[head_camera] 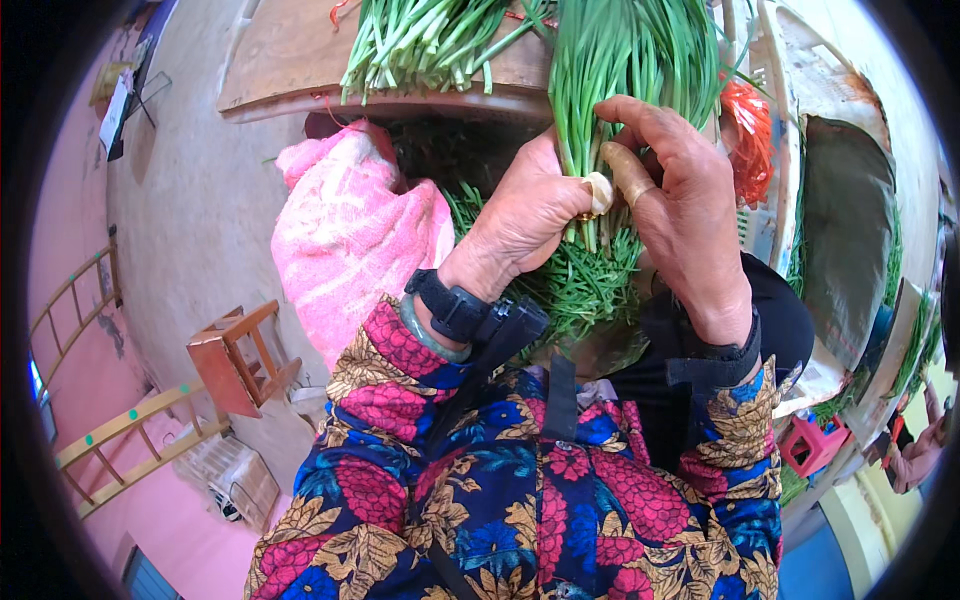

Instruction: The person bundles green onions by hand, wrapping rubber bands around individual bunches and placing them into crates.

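Green garlic chives [592, 67] stretch away from me, their pale stem ends pointing towards my body. My left hand [529, 206] grips a bunch of them low on the stems, the thumb with a pale wrapping lying across the front. Just right of it, my right hand [679, 180] reaches over the same stems with bent fingers; its thumb bears a tan wrapping. Whether a stem is caught between those fingers is hidden. Another bundle of chives [420, 52] lies on the wooden board [300, 52], cut ends towards me. Below my hands is a heap of green trimmings [592, 292].
A pink towel [360, 225] hangs at the board's left front. Red plastic strands [750, 142] hang right of the chives, beside a pale plastic crate [784, 150]. A wooden stool [244, 360] lies left; a pink stool [814, 446] and another person [919, 457] are at far right.
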The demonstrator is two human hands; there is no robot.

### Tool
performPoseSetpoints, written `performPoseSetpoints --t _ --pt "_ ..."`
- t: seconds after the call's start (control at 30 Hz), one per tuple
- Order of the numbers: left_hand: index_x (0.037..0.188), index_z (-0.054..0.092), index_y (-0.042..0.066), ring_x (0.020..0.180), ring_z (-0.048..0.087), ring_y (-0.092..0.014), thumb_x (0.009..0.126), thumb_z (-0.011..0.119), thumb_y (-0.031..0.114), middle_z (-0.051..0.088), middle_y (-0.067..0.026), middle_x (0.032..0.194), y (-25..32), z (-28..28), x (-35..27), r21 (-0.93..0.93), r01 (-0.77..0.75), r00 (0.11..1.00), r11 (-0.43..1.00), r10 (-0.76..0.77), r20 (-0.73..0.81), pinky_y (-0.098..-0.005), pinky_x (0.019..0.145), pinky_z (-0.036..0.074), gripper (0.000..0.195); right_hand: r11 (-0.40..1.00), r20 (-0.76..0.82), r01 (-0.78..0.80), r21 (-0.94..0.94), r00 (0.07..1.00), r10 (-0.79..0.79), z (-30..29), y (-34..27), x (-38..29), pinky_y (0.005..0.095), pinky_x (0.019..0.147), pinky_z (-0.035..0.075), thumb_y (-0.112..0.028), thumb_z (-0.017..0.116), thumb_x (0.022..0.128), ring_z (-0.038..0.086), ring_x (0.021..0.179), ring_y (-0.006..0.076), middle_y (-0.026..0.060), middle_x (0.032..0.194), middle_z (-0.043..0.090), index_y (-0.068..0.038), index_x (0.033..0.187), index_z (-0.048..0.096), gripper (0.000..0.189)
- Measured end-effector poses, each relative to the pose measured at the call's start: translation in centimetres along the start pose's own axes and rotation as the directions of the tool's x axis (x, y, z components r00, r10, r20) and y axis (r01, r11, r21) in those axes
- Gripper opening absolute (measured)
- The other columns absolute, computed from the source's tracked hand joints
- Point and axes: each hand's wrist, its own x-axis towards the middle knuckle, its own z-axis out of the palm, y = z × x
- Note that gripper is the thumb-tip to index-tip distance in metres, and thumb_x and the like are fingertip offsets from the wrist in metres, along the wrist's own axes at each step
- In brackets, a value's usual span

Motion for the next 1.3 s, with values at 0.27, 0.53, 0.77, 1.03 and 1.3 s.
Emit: performPoseSetpoints --t 0.27,0.53,0.77,1.03,1.3 --pt "0.11 0.06 -0.001 0.08 0.06 -0.011 0.074 0.056 -0.009 0.063 -0.003 0.094 -0.2 0.0 -0.1 0.018 -0.03 0.999 0.999 0.031 -0.043 -0.0245 0.07 0.049 0.038 0.986 -0.088 0.07 -0.152 0.993 -0.084 0.9 0.6 0.0 0.0402 0.061 0.049 -0.009 0.066 0.082 0.062 0.071 0.0341 0.0133 0.082 0.061 -0.009 0.098 0.063 0.017" --pt "0.108 0.059 0.0 0.078 0.059 -0.01 0.072 0.057 -0.009 0.061 -0.0011 0.091 -0.8 0.2 0.1 0.061 -0.062 0.994 0.996 0.067 -0.091 -0.0249 0.069 0.049 0.038 0.972 0.037 0.105 -0.209 0.994 -0.099 0.4 0.6 0.3 0.0388 0.065 0.047 -0.002 0.062 0.083 0.06 0.076 0.0352 0.0165 0.082 0.06 -0.001 0.089 0.056 0.009" --pt "0.114 0.06 0.0 0.09 0.064 -0.014 0.08 0.067 0.003 0.066 -0.0049 0.101 1.4 -0.5 -0.6 0.068 0.108 0.99 0.992 -0.113 0.083 -0.0295 0.083 0.052 0.035 0.998 0.156 -0.048 0.035 0.987 0.042 -1.5 0.2 -0.7 0.0392 0.063 0.046 -0.005 0.059 0.087 0.058 0.071 0.0331 0.0156 0.076 0.058 -0.001 0.089 0.054 0.007" --pt "0.114 0.062 0.001 0.095 0.065 -0.019 0.094 0.059 0.019 0.067 -0.0068 0.107 -0.1 -1.5 0.9 -0.518 0.106 0.98 0.849 0.0 0.2 -0.0368 0.086 0.054 0.027 0.911 0.337 -0.339 0.233 0.907 0.251 -4.0 -1.7 -2.4 0.0194 0.063 0.04 -0.009 0.054 0.096 0.047 0.071 0.005 -0.0011 0.083 0.051 -0.003 0.098 0.051 0.008" --pt "0.115 0.06 0.002 0.093 0.065 -0.019 0.094 0.059 0.019 0.067 -0.0074 0.104 -0.8 -1.8 1.1 -0.364 0.089 0.995 0.927 -0.071 0.064 -0.0363 0.084 0.055 0.026 0.725 0.349 -0.366 0.584 0.919 0.183 -5.3 -2.6 -3.0 0.0207 0.06 0.038 -0.018 0.062 0.088 0.047 0.065 0.0093 0.0099 0.09 0.052 -0.002 0.089 0.049 0.021"
